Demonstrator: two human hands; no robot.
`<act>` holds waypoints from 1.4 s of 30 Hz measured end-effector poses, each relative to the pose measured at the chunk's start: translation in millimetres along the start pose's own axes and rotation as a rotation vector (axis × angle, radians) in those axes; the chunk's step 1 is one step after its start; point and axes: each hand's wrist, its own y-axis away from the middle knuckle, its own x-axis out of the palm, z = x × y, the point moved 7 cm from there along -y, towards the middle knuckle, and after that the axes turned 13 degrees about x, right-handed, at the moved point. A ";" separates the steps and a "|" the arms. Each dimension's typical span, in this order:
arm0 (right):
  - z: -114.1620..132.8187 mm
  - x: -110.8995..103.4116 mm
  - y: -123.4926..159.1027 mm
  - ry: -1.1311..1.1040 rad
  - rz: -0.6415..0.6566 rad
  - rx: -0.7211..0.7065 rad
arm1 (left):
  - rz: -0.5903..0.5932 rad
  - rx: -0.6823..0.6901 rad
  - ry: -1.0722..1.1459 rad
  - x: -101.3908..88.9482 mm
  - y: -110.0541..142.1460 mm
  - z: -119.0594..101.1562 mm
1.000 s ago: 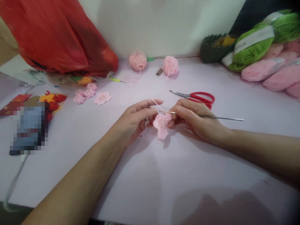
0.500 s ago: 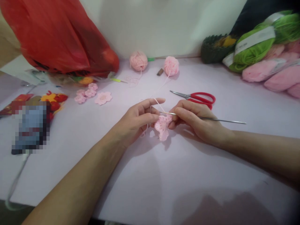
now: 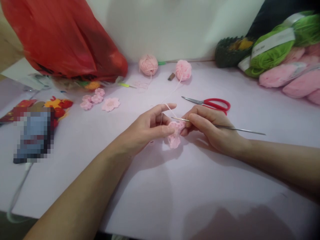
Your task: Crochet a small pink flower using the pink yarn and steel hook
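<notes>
My left hand (image 3: 152, 125) pinches the edge of a small pink crochet piece (image 3: 174, 139) between thumb and fingers. Its index finger is raised, with a pale pink strand of yarn (image 3: 170, 107) over it. In my right hand (image 3: 208, 128) is a thin metal crochet hook (image 3: 246, 131), held like a pencil. The hook's tip lies just above the top of the piece, close to the strand. Fingertips of the right hand also touch the piece's right side. The strand runs back toward a fluffy pink yarn ball (image 3: 183, 70).
Red-handled scissors (image 3: 216, 104) lie just beyond my right hand. Pink crochet flowers (image 3: 110, 104) are at the left, near a blurred device (image 3: 33, 135) with a white cable. A red bag (image 3: 75, 43), another yarn ball (image 3: 148, 65), a dark basket (image 3: 228, 53) and green skeins (image 3: 272, 48) stand behind.
The left thumb has shifted further over the crochet piece. The hook has moved slightly right, its tip now a little higher and clearer above the piece.
</notes>
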 end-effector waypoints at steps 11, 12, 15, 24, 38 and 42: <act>-4.7 1.1 -2.8 -0.098 0.023 0.046 | -0.005 0.012 -0.005 -2.0 1.8 -2.7; -5.0 1.0 -3.0 -0.107 0.023 0.049 | -0.010 0.010 0.013 -1.8 1.6 -2.9; -6.3 -0.2 -4.0 -0.112 0.010 0.060 | -0.027 0.000 0.034 -1.7 1.4 -3.3; -9.8 -1.2 -6.1 -0.112 0.017 0.076 | -0.046 -0.032 0.014 -3.8 1.1 -1.9; -9.6 -0.4 -5.3 -0.124 0.017 0.071 | -0.052 -0.042 0.063 -1.5 -0.7 -0.8; -9.7 -0.8 -5.9 -0.122 0.017 0.065 | -0.069 -0.008 0.137 -1.1 -2.8 -1.1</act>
